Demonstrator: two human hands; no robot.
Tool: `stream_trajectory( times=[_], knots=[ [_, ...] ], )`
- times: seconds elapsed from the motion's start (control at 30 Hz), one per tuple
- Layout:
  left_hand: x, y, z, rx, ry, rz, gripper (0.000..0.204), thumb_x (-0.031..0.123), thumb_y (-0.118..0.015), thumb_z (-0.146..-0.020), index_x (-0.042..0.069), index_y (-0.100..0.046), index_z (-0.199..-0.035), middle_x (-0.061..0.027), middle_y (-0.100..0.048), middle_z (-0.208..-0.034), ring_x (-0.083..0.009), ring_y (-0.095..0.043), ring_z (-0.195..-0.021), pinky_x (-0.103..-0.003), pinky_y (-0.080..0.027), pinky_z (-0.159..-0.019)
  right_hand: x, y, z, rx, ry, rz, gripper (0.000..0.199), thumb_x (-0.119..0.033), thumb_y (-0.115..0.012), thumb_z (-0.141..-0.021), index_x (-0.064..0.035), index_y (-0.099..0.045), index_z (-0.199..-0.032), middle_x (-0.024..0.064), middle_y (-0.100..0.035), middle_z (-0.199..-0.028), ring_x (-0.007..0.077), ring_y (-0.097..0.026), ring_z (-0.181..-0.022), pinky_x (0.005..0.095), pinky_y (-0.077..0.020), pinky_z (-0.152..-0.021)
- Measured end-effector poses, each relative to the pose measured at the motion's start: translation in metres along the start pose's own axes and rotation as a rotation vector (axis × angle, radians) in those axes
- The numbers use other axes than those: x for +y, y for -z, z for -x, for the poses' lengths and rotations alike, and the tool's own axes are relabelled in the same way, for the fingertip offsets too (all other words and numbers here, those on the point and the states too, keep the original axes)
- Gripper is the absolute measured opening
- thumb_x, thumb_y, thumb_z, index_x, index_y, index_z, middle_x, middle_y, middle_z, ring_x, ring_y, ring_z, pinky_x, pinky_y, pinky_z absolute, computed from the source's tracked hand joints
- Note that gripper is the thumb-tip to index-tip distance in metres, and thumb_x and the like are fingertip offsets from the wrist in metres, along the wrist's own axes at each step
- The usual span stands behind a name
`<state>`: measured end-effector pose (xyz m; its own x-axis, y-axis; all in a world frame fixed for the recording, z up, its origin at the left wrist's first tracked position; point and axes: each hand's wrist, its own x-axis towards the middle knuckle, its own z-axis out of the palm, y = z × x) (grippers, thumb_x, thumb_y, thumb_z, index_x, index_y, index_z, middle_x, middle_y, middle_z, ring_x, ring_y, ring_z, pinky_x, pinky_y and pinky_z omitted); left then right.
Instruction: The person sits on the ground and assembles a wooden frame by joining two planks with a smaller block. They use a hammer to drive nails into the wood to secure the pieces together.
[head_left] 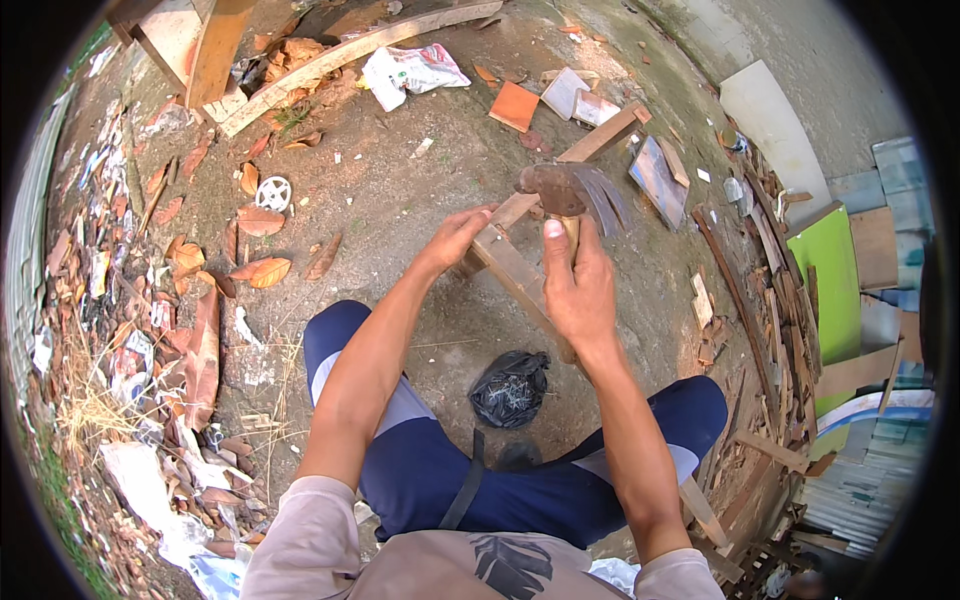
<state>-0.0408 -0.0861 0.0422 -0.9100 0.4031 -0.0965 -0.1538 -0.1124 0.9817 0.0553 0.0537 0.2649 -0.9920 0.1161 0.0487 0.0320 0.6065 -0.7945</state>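
Observation:
My right hand (582,290) is wrapped round the wooden handle of a claw hammer (555,190), thumb lying along the handle. The rusty hammer head is raised over two wooden strips that meet at an angle. One wooden strip (605,135) runs away to the upper right. The other, nearer wooden strip (515,275) slants down toward my right wrist. At the corner where they meet, my left hand (460,238) grips the wood, its fingertips by the joint. Between my knees, an open black plastic bag (510,390) holds several nails (512,398).
Tile pieces (515,106) and a patterned tile (658,182) lie beyond the strips. A white sack (412,75) and a long curved board (350,52) lie further off. Dry leaves and a white wheel (274,194) are at left; scrap planks (735,290) at right.

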Motion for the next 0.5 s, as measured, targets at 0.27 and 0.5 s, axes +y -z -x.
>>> stream_trajectory(
  times=[0.27, 0.5],
  knots=[
    [0.006, -0.005, 0.004, 0.028, 0.065, 0.023, 0.058, 0.043, -0.049, -0.102, -0.003, -0.057, -0.136, -0.0154, -0.060, -0.135, -0.0241, -0.053, -0.126, -0.036, -0.037, -0.110, -0.004, -0.002, 0.004, -0.050, -0.001, 0.065, 0.039, -0.033, -0.050, -0.102, 0.0020, -0.053, -0.119, 0.0335, -0.066, -0.087, 0.0511, -0.065, -0.083, 0.0544, -0.0487, -0.070],
    [-0.005, -0.008, -0.002, 0.004, 0.020, 0.110, 0.060, 0.044, -0.050, -0.101, -0.004, -0.057, -0.135, -0.0170, -0.056, -0.141, -0.0257, -0.050, -0.131, -0.036, -0.035, -0.112, 0.036, -0.012, 0.005, -0.127, -0.072, 0.252, 0.044, -0.039, -0.050, -0.102, 0.0036, -0.057, -0.112, 0.0332, -0.066, -0.089, 0.0487, -0.065, -0.084, 0.0511, -0.0480, -0.073]
  ],
)
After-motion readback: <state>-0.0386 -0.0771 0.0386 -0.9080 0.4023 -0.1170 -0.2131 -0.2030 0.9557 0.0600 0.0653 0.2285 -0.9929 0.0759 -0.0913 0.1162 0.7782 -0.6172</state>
